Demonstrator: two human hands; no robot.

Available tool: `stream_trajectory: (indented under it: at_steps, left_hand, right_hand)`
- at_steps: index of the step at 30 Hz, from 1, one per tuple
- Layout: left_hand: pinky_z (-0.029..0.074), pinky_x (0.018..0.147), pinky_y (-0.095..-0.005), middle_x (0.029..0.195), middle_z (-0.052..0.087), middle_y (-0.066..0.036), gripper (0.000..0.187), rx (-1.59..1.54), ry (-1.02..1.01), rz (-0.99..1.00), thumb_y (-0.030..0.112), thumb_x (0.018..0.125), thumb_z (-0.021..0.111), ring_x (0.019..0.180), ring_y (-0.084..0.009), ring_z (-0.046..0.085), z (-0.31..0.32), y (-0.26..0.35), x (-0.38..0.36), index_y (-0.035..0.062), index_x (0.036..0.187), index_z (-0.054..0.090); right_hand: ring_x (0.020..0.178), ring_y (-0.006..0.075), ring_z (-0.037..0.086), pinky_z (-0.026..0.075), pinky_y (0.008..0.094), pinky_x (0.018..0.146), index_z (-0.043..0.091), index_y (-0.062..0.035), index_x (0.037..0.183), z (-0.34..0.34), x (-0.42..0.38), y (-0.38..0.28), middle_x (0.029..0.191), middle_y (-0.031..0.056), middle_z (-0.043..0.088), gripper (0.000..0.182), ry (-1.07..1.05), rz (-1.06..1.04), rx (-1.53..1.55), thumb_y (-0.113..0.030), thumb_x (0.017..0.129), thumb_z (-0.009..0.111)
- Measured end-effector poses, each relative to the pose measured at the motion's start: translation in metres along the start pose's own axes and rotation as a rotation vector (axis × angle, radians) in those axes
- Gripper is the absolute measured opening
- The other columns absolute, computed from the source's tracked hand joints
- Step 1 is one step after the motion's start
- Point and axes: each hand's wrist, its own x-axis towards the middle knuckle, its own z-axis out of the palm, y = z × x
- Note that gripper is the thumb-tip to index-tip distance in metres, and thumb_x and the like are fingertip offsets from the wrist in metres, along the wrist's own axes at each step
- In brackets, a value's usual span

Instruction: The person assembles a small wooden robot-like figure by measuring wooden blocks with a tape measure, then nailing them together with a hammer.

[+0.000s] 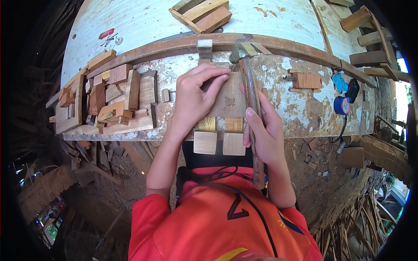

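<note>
My right hand (pixel 265 126) is wrapped around the wooden handle of a hammer (pixel 249 82). The hammer's metal head (pixel 237 53) is at the far end, over the back of the workpiece. Beneath it lies a flat wooden board (pixel 228 98) at the table's front edge. Two square wooden blocks (pixel 205 143) stick out from under the board toward my body. My left hand (pixel 200 87) rests at the board's left side, thumb and index fingertips pinched together above it. Whatever sits between those fingertips is too small to make out.
Wood offcuts (pixel 115 95) are piled on the left of the worn table (pixel 174 65). A long wooden rail (pixel 156 48) crosses behind the board. At the right are a blue tape measure (pixel 341 105) and a wood block (pixel 307 80). A red-handled tool (pixel 106 33) lies at the back left.
</note>
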Motion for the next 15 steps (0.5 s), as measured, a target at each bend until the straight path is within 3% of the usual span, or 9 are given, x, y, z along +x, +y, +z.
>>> stream_trajectory:
  at_steps: [6, 11, 14, 15]
  left_hand:
    - [0.062, 0.082, -0.0342, 0.099, 0.081, -0.014, 0.014, -0.002, 0.007, 0.0, 0.0, 0.093, 0.078, 0.089, -0.0275, 0.08, 0.0, 0.001, 0.0, -0.0001, 0.107, 0.083]
    - [0.058, 0.086, -0.0312, 0.1, 0.081, -0.012, 0.015, -0.042, 0.007, -0.03, 0.0, 0.094, 0.078, 0.093, -0.0208, 0.078, -0.002, -0.001, -0.002, 0.0009, 0.108, 0.084]
    - [0.058, 0.085, -0.0305, 0.098, 0.079, -0.011, 0.014, -0.052, 0.039, -0.003, -0.001, 0.094, 0.078, 0.091, -0.0203, 0.077, -0.009, 0.002, -0.005, -0.0005, 0.106, 0.083]
    - [0.057, 0.083, -0.0298, 0.097, 0.079, -0.011, 0.014, -0.064, 0.064, 0.013, -0.003, 0.093, 0.078, 0.09, -0.0197, 0.076, -0.011, 0.003, -0.007, -0.0012, 0.106, 0.083]
  right_hand:
    - [0.053, 0.006, 0.056, 0.045, 0.024, 0.049, 0.037, 0.0054, 0.165, 0.0, 0.001, 0.0, 0.08, 0.0001, 0.06, 0.061, -0.001, -0.005, 0.01, -0.015, 0.112, 0.059]
    - [0.058, 0.0052, 0.058, 0.048, 0.0237, 0.051, 0.042, 0.0044, 0.164, -0.008, -0.004, -0.009, 0.11, 0.0087, 0.076, 0.06, 0.029, -0.082, 0.079, -0.008, 0.109, 0.061]
    - [0.064, 0.0047, 0.062, 0.049, 0.0224, 0.053, 0.048, 0.0014, 0.162, -0.03, -0.012, -0.018, 0.128, 0.0112, 0.076, 0.059, 0.195, -0.217, -0.146, -0.003, 0.105, 0.063]
    - [0.069, 0.0062, 0.064, 0.052, 0.023, 0.057, 0.05, 0.0003, 0.161, -0.038, -0.013, -0.019, 0.127, 0.0108, 0.077, 0.06, 0.264, -0.241, -0.239, -0.002, 0.103, 0.065]
